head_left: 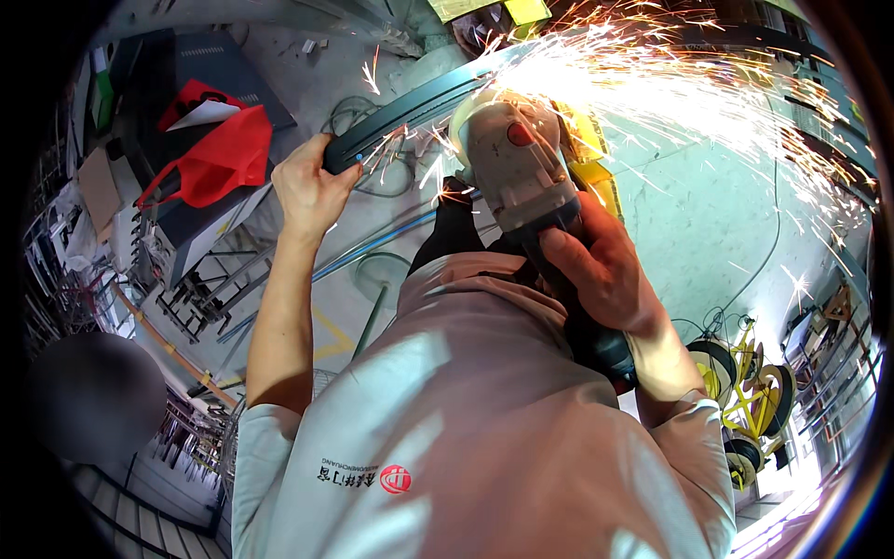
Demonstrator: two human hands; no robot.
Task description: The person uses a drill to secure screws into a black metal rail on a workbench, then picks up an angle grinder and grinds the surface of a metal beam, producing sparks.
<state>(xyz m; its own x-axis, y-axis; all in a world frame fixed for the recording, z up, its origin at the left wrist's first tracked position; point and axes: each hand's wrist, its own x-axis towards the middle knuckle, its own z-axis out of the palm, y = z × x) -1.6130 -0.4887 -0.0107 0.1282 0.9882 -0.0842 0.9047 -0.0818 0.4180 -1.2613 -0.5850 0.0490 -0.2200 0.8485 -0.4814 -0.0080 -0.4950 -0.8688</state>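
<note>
My right hand (pixel 605 265) is wrapped around the body of an angle grinder (pixel 517 168), its head pointing away from me. The grinder's disc is at a long dark metal bar (pixel 400 112), and the contact spot is lost in white glare. From there a dense spray of orange and white sparks (pixel 670 84) flies to the far right. At the bar's left end my left hand (pixel 312 186) is closed around it, with the thumb near the end face. Beyond the glare the bar continues to the right, partly hidden by sparks.
A yellow piece of equipment (pixel 596 182) stands beneath the grinder. At left, a red cloth item (pixel 223 154) lies on a dark cabinet (pixel 209 65). Blue rods (pixel 372 244) and a coiled cable (pixel 349 116) lie on the floor. Yellow-framed reels (pixel 750 401) stand at right.
</note>
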